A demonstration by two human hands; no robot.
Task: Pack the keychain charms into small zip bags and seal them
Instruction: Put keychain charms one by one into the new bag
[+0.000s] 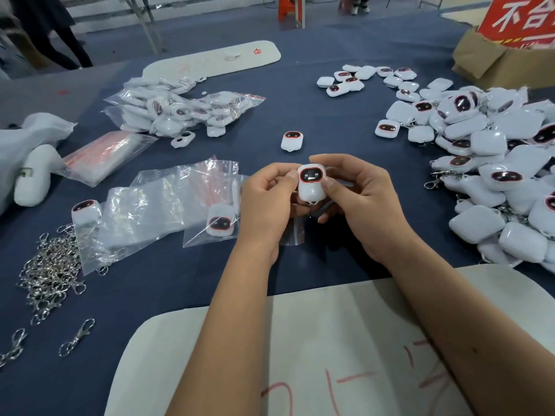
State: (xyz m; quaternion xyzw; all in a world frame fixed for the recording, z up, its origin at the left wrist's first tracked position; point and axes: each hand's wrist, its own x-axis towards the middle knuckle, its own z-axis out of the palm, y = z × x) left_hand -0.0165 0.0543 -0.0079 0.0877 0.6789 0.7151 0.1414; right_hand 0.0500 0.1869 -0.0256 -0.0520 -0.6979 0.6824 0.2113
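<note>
A white charm (310,184) with a red-rimmed dark face is held upright above the blue table, face toward me. My left hand (267,202) pinches its left side and my right hand (357,202) pinches its right side. A clear zip bag (292,235) hangs under my hands, partly hidden. A bagged charm (219,220) lies just left of my left hand. Another bagged charm (87,210) lies further left among loose empty bags (156,199). One bare charm (292,141) sits alone beyond my hands.
A big heap of loose charms (495,175) fills the right side. Packed bags (186,111) pile up at the back left. A pack of red-striped zip bags (105,156) and metal clasps (51,265) lie left. A white board (330,355) lies near me, a cardboard box (504,61) back right.
</note>
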